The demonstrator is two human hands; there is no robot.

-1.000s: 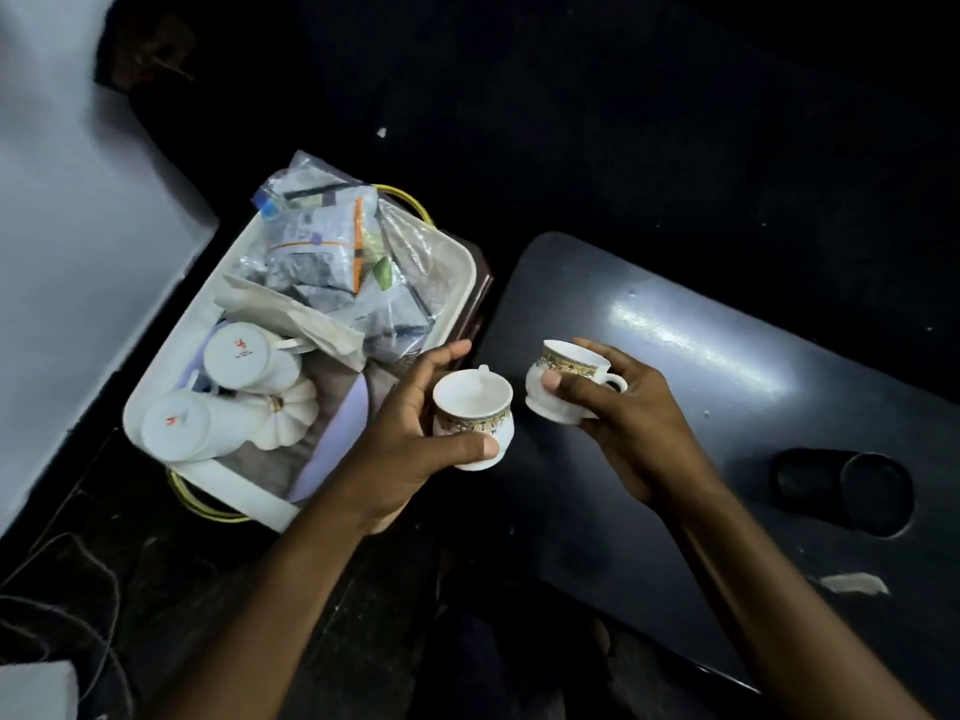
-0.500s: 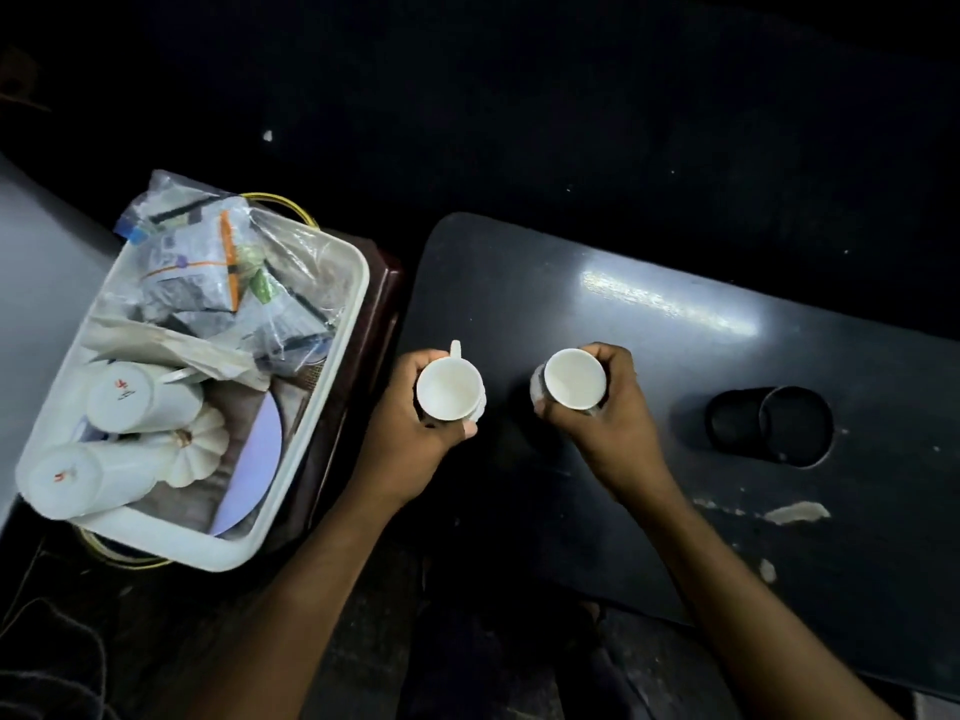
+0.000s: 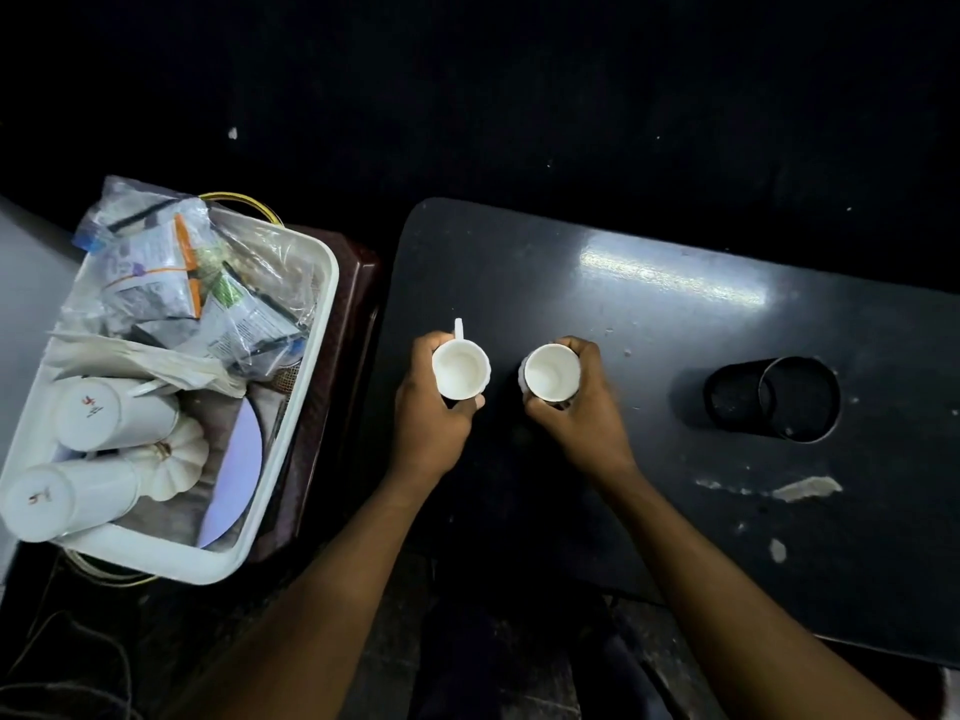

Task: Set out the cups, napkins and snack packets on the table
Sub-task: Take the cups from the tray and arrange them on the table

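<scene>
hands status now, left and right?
Left hand: closed, gripping the left cup.
Right hand: closed, gripping the right cup.

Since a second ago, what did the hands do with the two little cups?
The left hand and right hand carried the left cup and right cup away from the tray, over the dark table, tipping them upright. Both still grip. The tray's contents stayed put.

Dim, dark surroundings; overhead light leaves a glare streak on the table (image 3: 670,275), with wide-angle bending at edges
</scene>
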